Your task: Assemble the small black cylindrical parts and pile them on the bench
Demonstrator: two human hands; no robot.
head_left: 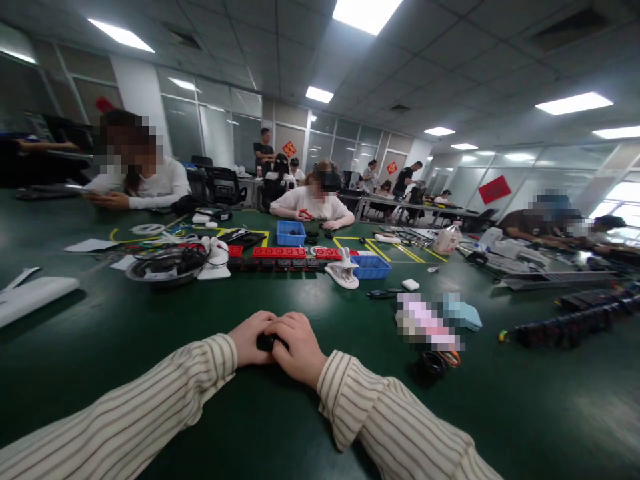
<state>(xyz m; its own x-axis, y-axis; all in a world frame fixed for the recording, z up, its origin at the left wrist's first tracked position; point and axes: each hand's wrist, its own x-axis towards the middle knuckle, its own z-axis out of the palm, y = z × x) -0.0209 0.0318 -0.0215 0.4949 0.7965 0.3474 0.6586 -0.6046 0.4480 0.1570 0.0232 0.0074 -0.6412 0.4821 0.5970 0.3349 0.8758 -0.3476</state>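
Observation:
My left hand (251, 339) and my right hand (299, 345) meet just above the green table (210, 307), in the lower middle of the view. Between them they grip a small black object (266, 342), mostly covered by the fingers, so its kind cannot be made out. The right fingers lie over the top of it and touch the left fingers. The left hand is closed around its far side. Striped sleeves cover both forearms.
Beyond my hands run red and black power strips (280, 253), a metal bowl of cables (167, 267), a white stand (344, 270) and blue bins (371, 267). To the right lie a white case (411, 285) and a black coil (431, 365). A person (317, 200) sits opposite.

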